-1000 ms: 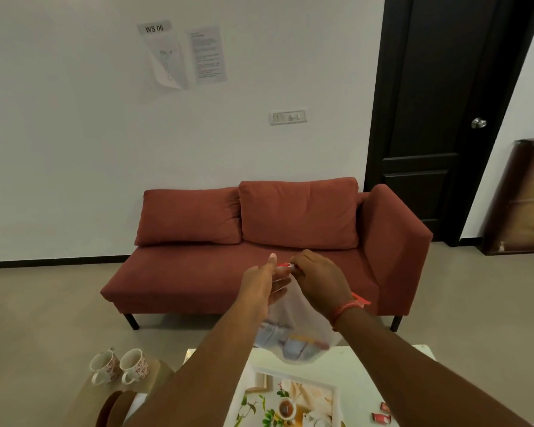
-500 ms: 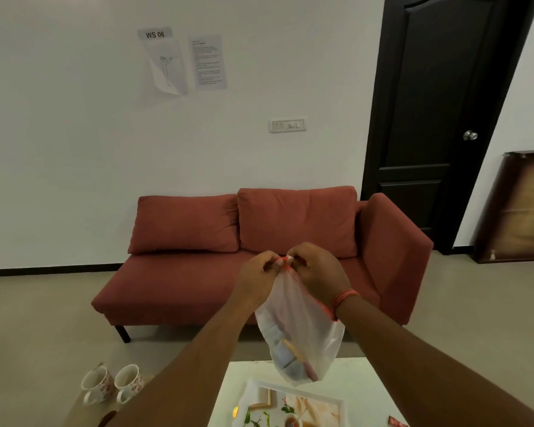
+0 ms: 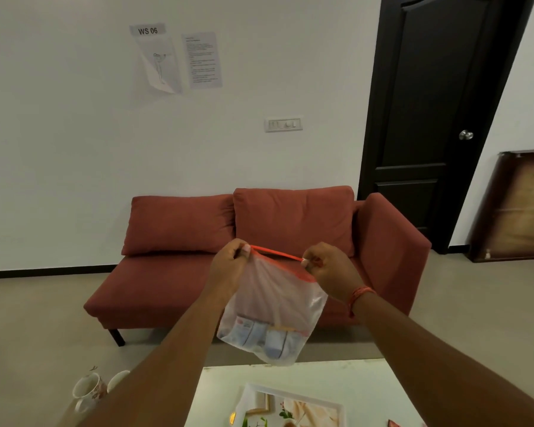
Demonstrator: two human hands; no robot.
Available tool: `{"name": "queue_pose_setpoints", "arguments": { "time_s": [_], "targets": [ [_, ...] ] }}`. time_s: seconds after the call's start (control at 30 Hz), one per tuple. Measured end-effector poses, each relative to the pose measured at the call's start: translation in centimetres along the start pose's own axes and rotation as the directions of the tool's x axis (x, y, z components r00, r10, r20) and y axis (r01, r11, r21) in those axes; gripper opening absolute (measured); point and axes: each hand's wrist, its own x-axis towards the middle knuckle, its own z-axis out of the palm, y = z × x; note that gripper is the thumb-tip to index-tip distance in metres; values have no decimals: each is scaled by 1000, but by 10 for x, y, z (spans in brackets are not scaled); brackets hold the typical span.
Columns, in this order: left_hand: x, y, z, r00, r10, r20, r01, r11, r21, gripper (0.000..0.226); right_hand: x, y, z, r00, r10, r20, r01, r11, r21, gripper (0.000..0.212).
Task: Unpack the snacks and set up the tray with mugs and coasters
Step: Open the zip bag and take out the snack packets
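A clear zip bag (image 3: 269, 306) with a red zip strip hangs in the air above the white table (image 3: 336, 380). Several pale wrapped snacks lie in its bottom. My left hand (image 3: 228, 266) pinches the left end of the red strip. My right hand (image 3: 330, 269) pinches the right end, and the strip is stretched taut between them. Two floral mugs (image 3: 90, 389) stand on a low surface at the lower left, partly hidden behind my left forearm. A printed tray (image 3: 290, 408) lies on the table below the bag, cut off by the frame's bottom edge.
A red sofa (image 3: 259, 257) stands against the white wall beyond the table. A dark door (image 3: 429, 118) is at the right, with a brown board (image 3: 518, 208) leaning on the wall beside it. A small red wrapper (image 3: 393, 423) lies at the table's bottom edge.
My hands were together at the bag's top; now they have moved apart and pulled the red strip out wide. The bag hangs flatter and the view has tilted up slightly.
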Motion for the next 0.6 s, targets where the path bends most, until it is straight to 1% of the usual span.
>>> {"name": "queue_pose_setpoints", "arguments": {
  "time_s": [0.17,0.27,0.33,0.43,0.53,0.6],
  "targets": [
    [7,-9,-16,991,-89,-96,84,995,-57,23,-5,21,-6,997,59,50,-57,998,-40,6],
    [11,-15,-23,975,-150,-163,127,981,-147,23,-8,31,-9,993,111,47,-111,994,-13,17],
    [11,-17,-26,972,-172,-163,147,977,-155,23,-10,34,-13,988,146,56,-147,989,8,22],
    [9,-17,-24,978,-154,-137,129,975,-179,24,-12,34,-13,986,145,81,-148,988,32,25],
    [11,-13,-22,980,-138,-144,106,973,-207,23,-11,34,-11,984,128,122,-136,989,55,17],
    [13,-11,-22,986,-102,-132,74,977,-202,22,-10,31,-11,984,122,133,-134,988,83,13]
  ]
}}
